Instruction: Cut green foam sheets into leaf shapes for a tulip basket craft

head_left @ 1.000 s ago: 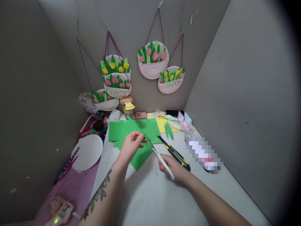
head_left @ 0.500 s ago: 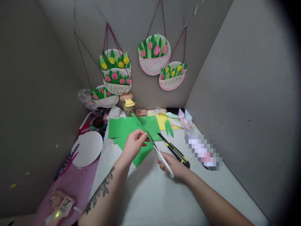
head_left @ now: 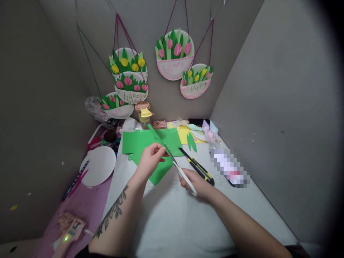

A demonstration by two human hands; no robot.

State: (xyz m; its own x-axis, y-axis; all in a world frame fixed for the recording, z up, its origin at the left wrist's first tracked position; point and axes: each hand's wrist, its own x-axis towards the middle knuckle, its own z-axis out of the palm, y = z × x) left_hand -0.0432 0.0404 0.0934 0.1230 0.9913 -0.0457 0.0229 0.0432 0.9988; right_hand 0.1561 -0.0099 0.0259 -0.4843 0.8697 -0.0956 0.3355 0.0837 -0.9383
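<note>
My left hand [head_left: 152,157] pinches a narrow strip of green paper [head_left: 155,133] that slants up and away from the fingers. White-handled scissors [head_left: 185,176] are in my right hand [head_left: 196,182], their blades pointing up and left to the strip beside my left fingertips. Whether the blades are parted cannot be made out. Beneath both hands lie larger green paper sheets [head_left: 131,142], one corner pointing toward me. A black and yellow utility knife [head_left: 200,169] rests just beyond my right hand. Two cut green paper leaves [head_left: 191,142] lie past the knife.
Paper-plate flower baskets [head_left: 175,68] hang on the back wall. A lidded cup [head_left: 143,116] stands behind the sheets. White plates [head_left: 99,166] and pens [head_left: 77,179] lie on the left. A blurred-out object [head_left: 229,168] lies on the right, with wrapped pastel items [head_left: 209,130] behind it.
The view has shifted slightly, so everything sits a little higher and further left. Both hands keep their hold on the strip and the scissors, with hardly any visible movement.
</note>
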